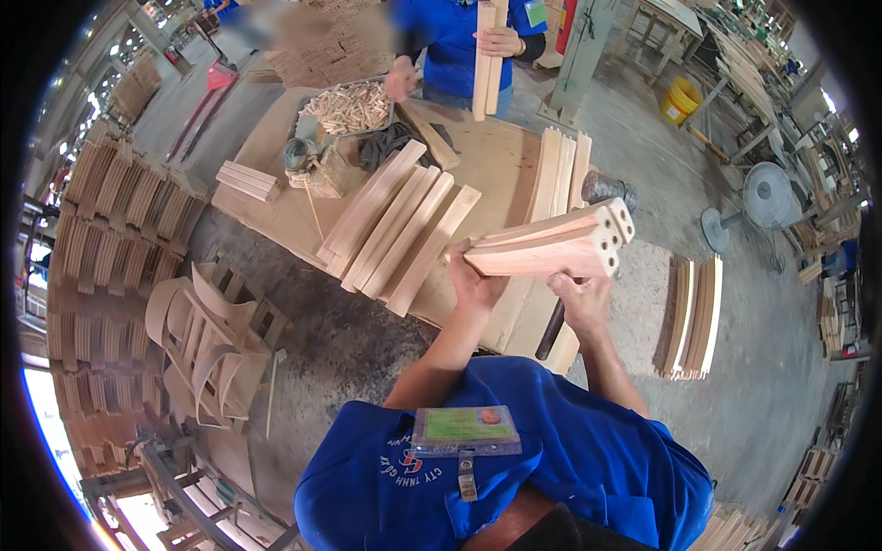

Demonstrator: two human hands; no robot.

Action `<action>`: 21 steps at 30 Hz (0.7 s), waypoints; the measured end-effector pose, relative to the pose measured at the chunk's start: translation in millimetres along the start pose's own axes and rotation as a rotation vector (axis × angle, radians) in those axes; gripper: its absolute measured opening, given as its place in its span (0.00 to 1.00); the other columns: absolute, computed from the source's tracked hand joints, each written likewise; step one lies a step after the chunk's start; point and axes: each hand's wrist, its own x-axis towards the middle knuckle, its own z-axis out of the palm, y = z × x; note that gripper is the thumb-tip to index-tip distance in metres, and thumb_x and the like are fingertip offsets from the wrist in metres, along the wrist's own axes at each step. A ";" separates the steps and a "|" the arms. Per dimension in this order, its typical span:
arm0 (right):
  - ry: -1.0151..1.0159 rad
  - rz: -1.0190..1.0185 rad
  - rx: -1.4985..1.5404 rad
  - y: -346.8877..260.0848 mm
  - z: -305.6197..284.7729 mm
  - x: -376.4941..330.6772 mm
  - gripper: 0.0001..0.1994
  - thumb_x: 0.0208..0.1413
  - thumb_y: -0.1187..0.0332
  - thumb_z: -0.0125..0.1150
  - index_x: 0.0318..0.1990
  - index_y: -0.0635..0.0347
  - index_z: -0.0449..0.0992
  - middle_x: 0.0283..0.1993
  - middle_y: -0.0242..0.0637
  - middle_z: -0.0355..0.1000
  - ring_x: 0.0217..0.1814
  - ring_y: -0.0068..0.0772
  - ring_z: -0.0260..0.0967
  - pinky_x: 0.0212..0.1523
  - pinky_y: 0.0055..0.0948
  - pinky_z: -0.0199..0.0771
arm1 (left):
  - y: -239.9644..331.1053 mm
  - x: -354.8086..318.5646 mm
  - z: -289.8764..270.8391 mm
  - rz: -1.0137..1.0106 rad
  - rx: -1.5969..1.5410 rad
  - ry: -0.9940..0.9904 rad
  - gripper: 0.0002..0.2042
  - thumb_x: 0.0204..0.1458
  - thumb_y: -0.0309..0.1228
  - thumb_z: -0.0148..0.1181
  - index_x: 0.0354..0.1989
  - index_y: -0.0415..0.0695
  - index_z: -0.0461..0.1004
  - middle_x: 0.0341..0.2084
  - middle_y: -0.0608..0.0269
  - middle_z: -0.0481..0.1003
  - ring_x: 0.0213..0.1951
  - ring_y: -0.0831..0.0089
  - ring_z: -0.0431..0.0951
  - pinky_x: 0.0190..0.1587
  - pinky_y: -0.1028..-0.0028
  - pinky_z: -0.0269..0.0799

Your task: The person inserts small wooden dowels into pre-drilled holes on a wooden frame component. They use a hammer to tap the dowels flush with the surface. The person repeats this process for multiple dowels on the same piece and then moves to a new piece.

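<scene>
My left hand point(478, 283) is closed around the near-left end of a bundle of curved, pale wooden pieces point(542, 246). Their right ends show round drilled holes. My right hand point(585, 301) is wrapped round the dark handle of a mallet point(551, 332), close under the bundle. Behind the wood the mallet's dark cylindrical head point(610, 188) shows in part; the middle of its handle is hidden. More wooden pieces point(556, 174) stand on the table just beyond the bundle. A row of similar wooden slats point(404, 230) lies to the left.
Across the table point(501, 151) a person in blue point(450, 55) holds two wooden pieces point(490, 64). A tray of small dowels point(349, 108) sits at the far left, near a glue-stained container point(299, 156). Stacked slats point(695, 317) and a fan point(770, 196) are on the right.
</scene>
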 end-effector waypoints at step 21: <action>-0.098 -0.198 0.116 -20.7 84.7 38.4 0.65 0.42 0.68 0.85 0.80 0.65 0.37 0.71 0.56 0.61 0.73 0.45 0.65 0.69 0.40 0.71 | 116.9 -88.7 -26.6 0.008 1.422 -0.162 0.47 0.57 0.62 0.68 0.72 0.37 0.61 0.61 0.46 0.72 0.59 0.56 0.76 0.64 0.55 0.72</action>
